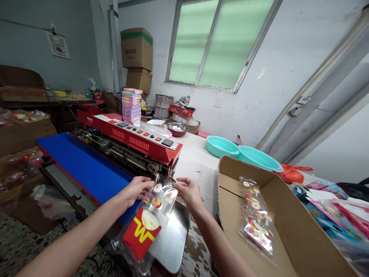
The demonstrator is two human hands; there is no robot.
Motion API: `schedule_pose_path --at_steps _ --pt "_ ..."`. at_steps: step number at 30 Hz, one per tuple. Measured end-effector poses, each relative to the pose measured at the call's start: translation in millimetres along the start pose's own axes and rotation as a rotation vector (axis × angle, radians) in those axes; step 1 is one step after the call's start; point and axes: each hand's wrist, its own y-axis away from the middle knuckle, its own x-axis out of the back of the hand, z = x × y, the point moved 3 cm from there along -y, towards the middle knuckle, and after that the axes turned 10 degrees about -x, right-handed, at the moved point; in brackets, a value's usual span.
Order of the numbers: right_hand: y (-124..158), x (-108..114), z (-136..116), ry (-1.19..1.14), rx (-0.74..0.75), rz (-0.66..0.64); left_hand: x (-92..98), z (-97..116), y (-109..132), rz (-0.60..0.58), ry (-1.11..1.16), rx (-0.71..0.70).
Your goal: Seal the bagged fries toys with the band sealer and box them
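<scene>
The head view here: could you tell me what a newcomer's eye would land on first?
Probably the red sealing machine with its blue conveyor belt at centre left. Right before it, the left hand and right hand hold a clear toy packet with a red carton bearing a yellow M at the machine's mouth. At right, an open cardboard box holds similar packets.

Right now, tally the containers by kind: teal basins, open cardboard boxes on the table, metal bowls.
Teal basins: 2
Open cardboard box: 1
Metal bowl: 1
Total: 4
</scene>
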Motion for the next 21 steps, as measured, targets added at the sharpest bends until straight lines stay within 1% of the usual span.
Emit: schedule_pose_path --at_steps 3,7,10,12,13,14,15,17,18,19,20,21 --pt "-12 -5 -2 0.002 -0.021 0.013 11.5 1 2 0.029 -0.018 0.012" --pt "-22 -22 5 0.005 -0.012 -0.006 23.7 4 0 0.072 -0.029 -0.023" --pt "-24 -32 9 0.011 0.019 -0.003 36.1 5 -4 0.149 -0.044 -0.047" --pt "-24 -25 0 0.028 0.064 0.027 49.1 7 -8 0.212 -0.064 -0.072" --pt "-23 -15 -9 0.039 0.094 0.051 57.6 9 -12 0.244 -0.078 -0.087" --pt "-22 -1 -21 0.053 0.127 0.081 67.4 11 -16 0.277 -0.087 -0.098" --pt "-21 18 -34 0.067 0.159 0.118 78.4 14 -20 0.314 -0.103 -0.112" --pt "-19 70 -60 0.104 0.214 0.221 101.3 22 -25 0.423 -0.229 -0.190" --pt "-18 101 -69 0.127 0.231 0.294 110.9 28 -25 0.493 -0.352 -0.267" --pt "-17 135 -74 0.180 0.246 0.408 117.2 34 -21 0.564 -0.502 -0.360" --pt "-15 171 -73 0.370 0.233 0.650 119.1 40 -15 0.632 -0.652 -0.459" --pt "-15 205 -66 0.569 0.166 0.821 116.1 44 -7 0.682 -0.775 -0.548"
